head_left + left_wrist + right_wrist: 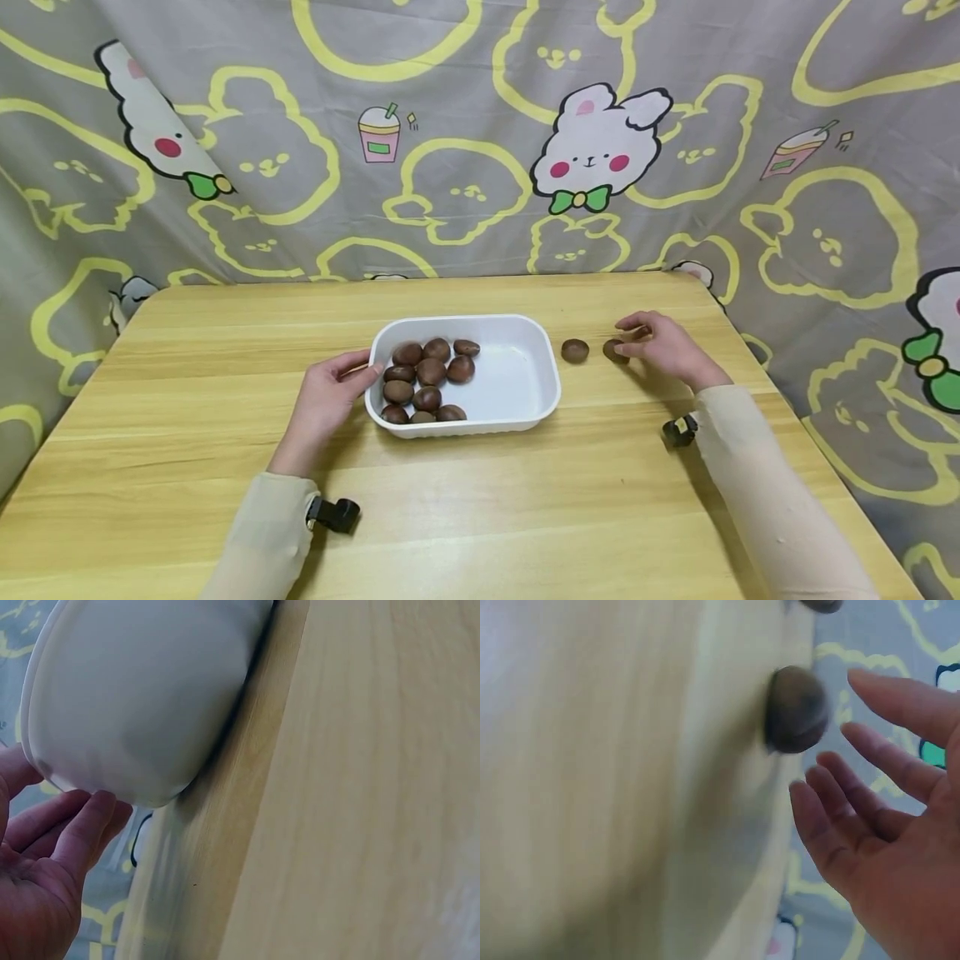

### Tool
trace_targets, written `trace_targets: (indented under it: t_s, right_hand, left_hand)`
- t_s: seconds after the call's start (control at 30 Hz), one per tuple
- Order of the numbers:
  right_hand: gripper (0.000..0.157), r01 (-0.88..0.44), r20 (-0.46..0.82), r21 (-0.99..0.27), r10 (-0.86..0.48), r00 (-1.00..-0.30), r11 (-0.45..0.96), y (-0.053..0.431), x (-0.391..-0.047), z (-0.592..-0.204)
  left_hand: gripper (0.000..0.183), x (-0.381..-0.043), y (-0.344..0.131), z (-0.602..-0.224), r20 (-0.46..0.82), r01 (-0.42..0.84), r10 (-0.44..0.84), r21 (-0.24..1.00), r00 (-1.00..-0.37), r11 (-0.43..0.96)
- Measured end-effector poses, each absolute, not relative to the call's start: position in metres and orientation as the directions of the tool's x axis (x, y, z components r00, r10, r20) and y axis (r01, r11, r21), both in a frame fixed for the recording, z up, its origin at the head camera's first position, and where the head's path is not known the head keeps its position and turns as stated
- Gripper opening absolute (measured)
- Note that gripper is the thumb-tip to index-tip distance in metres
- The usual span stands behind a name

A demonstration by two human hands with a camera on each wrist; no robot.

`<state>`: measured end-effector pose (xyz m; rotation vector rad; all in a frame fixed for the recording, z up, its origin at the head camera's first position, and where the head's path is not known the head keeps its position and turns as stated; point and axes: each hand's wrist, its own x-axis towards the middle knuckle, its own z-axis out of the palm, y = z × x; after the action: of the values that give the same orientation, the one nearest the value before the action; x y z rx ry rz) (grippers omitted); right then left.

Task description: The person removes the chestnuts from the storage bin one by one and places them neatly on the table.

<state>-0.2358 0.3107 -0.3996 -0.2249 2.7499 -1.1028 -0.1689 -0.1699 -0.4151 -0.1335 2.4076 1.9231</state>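
A white plastic tray point(510, 379) sits on the table with several brown chestnuts point(431, 372) gathered in its left half. My left hand point(327, 400) grips the tray's left end, thumb at the rim and fingers against the outer wall. In the left wrist view, the tray's outside point(142, 697) hangs over the fingertips of that hand point(52, 877). To the right of the tray, my right hand point(667, 348) reaches over a loose chestnut point(612, 352), partly hidden behind the fingers. In the right wrist view, the fingers are spread apart beside that chestnut point(797, 710), with nothing held.
A second loose chestnut point(575, 351) lies between the tray and my right hand. The wooden table point(480, 508) ends at a patterned curtain point(465, 92) at the back and sides. Each wrist carries a small black camera point(335, 514).
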Motion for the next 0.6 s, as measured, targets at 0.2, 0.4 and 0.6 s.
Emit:
trace_targets:
  t_s: [0.2,0.4,0.6]
  right_hand:
    - [0.036,-0.133,0.004,-0.703,-0.183,-0.983,0.699,0.291,-0.233,-0.379]
    - [0.029,-0.199,0.053,-0.748,-0.241,-0.969,0.633,0.253,-0.226,-0.355]
    - [0.028,-0.251,0.032,-0.809,-0.386,-0.922,0.532,0.211,-0.219,-0.346]
  left_hand:
    - [0.042,-0.169,-0.171,-0.413,-0.106,-0.111,-0.031,0.971,-0.994,0.214]
    - [0.042,-0.168,-0.170,-0.413,-0.100,-0.108,-0.047,0.970,-0.994,0.219]
    - [0.041,-0.168,-0.170,-0.414,-0.098,-0.106,-0.044,0.973,-0.994,0.203]
